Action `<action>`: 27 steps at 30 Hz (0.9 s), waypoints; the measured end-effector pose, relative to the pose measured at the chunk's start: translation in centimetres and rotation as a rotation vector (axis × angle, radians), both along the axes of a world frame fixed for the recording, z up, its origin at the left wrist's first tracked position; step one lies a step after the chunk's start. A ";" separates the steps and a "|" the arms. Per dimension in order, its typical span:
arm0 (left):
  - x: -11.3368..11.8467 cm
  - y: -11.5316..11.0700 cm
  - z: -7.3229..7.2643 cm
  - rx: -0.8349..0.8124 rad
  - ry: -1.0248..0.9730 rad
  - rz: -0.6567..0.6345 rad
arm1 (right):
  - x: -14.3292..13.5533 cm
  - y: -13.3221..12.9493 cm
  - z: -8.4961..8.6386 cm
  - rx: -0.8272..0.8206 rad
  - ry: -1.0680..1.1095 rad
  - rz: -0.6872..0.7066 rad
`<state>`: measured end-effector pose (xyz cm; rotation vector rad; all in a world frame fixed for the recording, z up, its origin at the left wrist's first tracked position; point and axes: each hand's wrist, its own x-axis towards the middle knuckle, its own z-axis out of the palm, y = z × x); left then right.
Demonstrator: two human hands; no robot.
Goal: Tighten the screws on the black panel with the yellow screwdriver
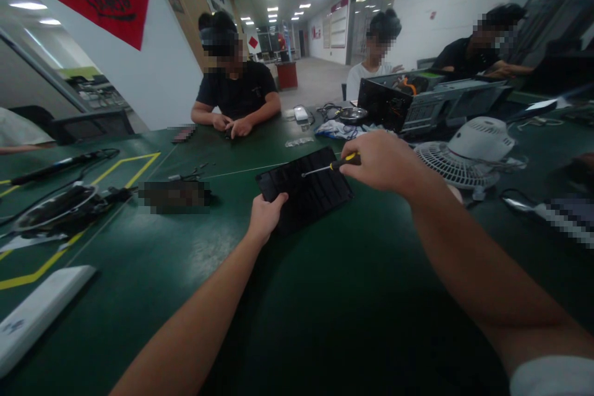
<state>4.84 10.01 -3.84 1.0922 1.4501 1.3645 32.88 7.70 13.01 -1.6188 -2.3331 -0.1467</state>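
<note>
A flat black plastic panel [315,195] with raised ribs lies tilted on the green table [232,284], in front of me. My left hand [268,216] grips its left edge, thumb on top. In my right hand [383,161] is a screwdriver [346,162] with a yellow and black handle, held above the panel's upper right part. Its metal shaft points left, and the tip is over the panel's upper middle near a small light spot. Whether the tip touches the panel I cannot tell.
A white fan [468,151] stands at the right, with an open computer case [417,102] behind it. Small clear bags [299,142] lie beyond the panel. Cables [69,207] and a white box [41,315] are at the left. Several people sit around the table.
</note>
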 end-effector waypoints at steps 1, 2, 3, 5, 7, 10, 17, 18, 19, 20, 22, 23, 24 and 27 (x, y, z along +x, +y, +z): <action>0.1 0.0 0.1 0.008 0.004 -0.001 | 0.0 0.0 0.1 -0.013 -0.014 -0.030; 0.1 -0.1 0.2 0.016 0.008 0.000 | -0.1 -0.1 0.1 -0.032 -0.031 -0.060; 0.2 -0.1 0.3 0.020 0.009 0.002 | -0.1 -0.2 0.2 -0.058 -0.047 -0.088; 0.3 -0.2 0.5 0.015 0.015 0.014 | -0.3 -0.2 0.2 -0.120 -0.071 -0.117; 0.3 -0.2 0.7 0.003 0.029 0.035 | -0.4 -0.2 0.1 -0.177 -0.077 -0.104; 0.4 -0.2 0.7 0.003 0.032 0.042 | -0.2 0.2 0.0 -0.191 -0.061 -0.051; 0.2 -0.3 0.7 -0.001 0.019 0.027 | 1.5 0.8 0.1 -0.027 0.064 0.031; 0.2 -0.4 0.7 0.000 0.017 0.022 | 1.5 0.7 0.2 -0.012 0.069 0.023; 0.2 -0.4 0.8 0.001 0.014 0.014 | 1.4 0.6 0.2 -0.004 0.070 0.009; 0.2 -0.5 0.9 0.001 0.011 0.008 | 1.2 0.5 0.2 0.002 0.068 -0.009; 0.2 -0.5 0.9 -0.001 0.009 0.005 | 0.7 0.3 0.2 0.000 0.056 -0.033; 0.2 -0.5 0.9 -0.004 0.012 0.007 | 0.5 0.2 0.1 -0.008 0.049 -0.037; 0.2 -0.5 0.9 -0.007 0.017 0.011 | 0.3 0.2 0.1 -0.016 0.045 -0.036; 0.1 -0.5 0.8 -0.004 0.032 0.009 | 0.1 0.3 -0.2 -0.021 0.052 -0.017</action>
